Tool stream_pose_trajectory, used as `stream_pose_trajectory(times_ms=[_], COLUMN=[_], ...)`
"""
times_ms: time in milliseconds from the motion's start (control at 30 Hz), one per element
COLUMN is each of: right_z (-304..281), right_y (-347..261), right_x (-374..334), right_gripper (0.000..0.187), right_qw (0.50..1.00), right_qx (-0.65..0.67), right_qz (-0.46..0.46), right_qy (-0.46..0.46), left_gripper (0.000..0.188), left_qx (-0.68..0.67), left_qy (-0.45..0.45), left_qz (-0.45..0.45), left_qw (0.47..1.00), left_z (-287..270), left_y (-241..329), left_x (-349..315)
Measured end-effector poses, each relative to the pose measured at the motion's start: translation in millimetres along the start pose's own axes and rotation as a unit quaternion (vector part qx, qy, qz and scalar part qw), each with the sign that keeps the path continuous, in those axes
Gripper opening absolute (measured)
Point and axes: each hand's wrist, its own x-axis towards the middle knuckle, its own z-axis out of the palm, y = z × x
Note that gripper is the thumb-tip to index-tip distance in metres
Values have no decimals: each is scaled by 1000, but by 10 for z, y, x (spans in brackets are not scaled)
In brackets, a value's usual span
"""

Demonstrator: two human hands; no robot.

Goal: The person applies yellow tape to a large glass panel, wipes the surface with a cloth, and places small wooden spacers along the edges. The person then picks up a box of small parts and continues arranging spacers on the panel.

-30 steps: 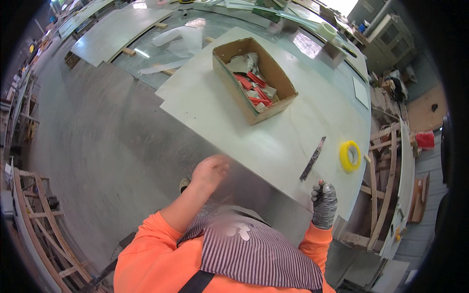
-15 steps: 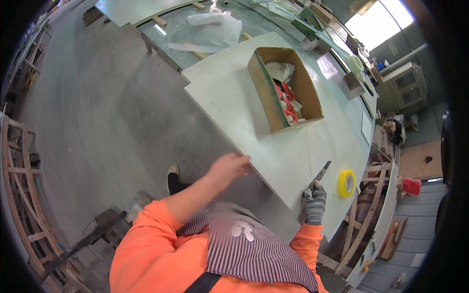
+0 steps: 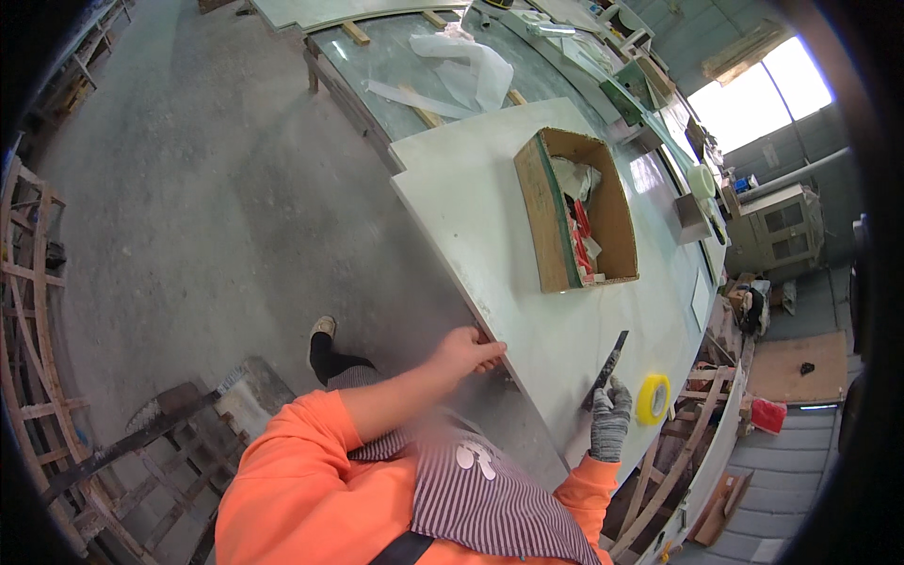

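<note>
A pale, polished slab [image 3: 452, 209] lies flat on the table in front of me. My left hand [image 3: 463, 354], bare, has its fingers curled at the slab's near left edge, gripping it. Farther right, my right hand [image 3: 610, 420] wears a grey knitted glove and is closed round a narrow dark flat blade [image 3: 612, 362], which points away from me over the slab. The lower end of the blade is partly hidden by the fingers. A yellow roll of tape [image 3: 653, 399] stands just right of the glove.
An open cardboard box [image 3: 617, 226] with red and white pieces inside sits on the slab beyond my hands. Crumpled translucent sheeting [image 3: 485, 71] lies on the far tabletop. Wooden racks [image 3: 38, 301] line the left. A white cabinet [image 3: 780, 231] stands at the far right.
The view has shifted, so the slab and box appear farther right and lower. My left hand has slid a little nearer along the edge with its fingers more curled. The blade's angle has steepened slightly.
</note>
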Motion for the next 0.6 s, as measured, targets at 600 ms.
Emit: stream_pose_trajectory(times_ms=[600], right_z=[253], right_y=[-1033], right_x=[162], right_gripper=[30], right_qw=[981], right_qx=[109], right_qz=[-156], right_qy=[42], left_gripper=[38], left_qx=[-33], left_qy=[290], left_qz=[219], left_qw=[931], left_z=[-1625], left_y=[1198], left_x=[300])
